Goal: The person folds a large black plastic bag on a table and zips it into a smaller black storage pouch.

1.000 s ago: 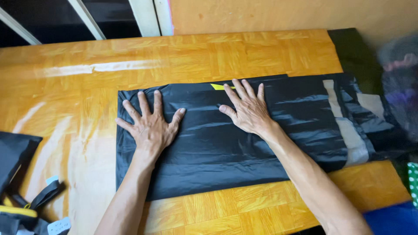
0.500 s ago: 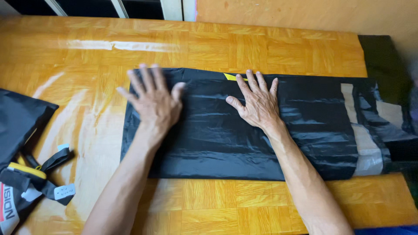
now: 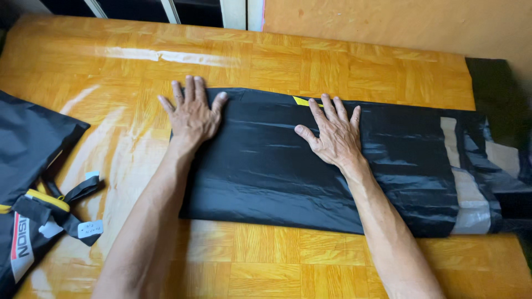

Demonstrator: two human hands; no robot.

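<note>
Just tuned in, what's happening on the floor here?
A person is kneeling or leaning over a folded sheet of black fabric laid flat on the wooden parquet floor. The left hand presses, fingers spread, on the fabric's upper left corner; the right hand lies flat near its middle top edge. Neither hand has a grip on anything. A dark bag with straps lies off to the left.

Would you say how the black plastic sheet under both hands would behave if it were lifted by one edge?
Probably floppy: the black plastic sheet lies flat with fine wrinkles. Likely light, being thin film. Its glossy surface suggests it could slide on the shiny wooden floor.
</note>
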